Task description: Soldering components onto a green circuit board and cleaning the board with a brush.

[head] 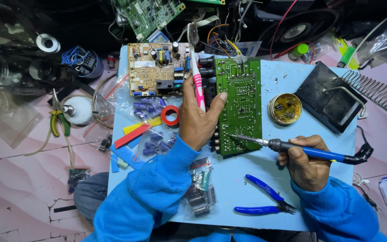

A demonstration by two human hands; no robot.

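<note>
On the light blue work board (265, 179), a green circuit board (240, 105) is lying solder side up, just right of a tan circuit board (155, 69) packed with components. The left hand (198, 121) is resting its thumb on the green board's left edge while its fingers are gripping a pink-and-white toothbrush (196, 67), bristles pointing away from the person. The right hand (305, 163) is closing around the blue handle of a soldering iron (301, 150), whose tip is touching the lower left part of the green board. The two hands are working apart, one at each side of the board. A round tin of flux (285, 108) is sitting just right of the green board, and a black soldering stand (332, 96) with a coiled wire holder is standing beyond it. Blue-handled cutters (267, 199) are lying near the right wrist. A red tape roll (171, 115) and bags of small parts (151, 143) are lying beside the left hand.
</note>
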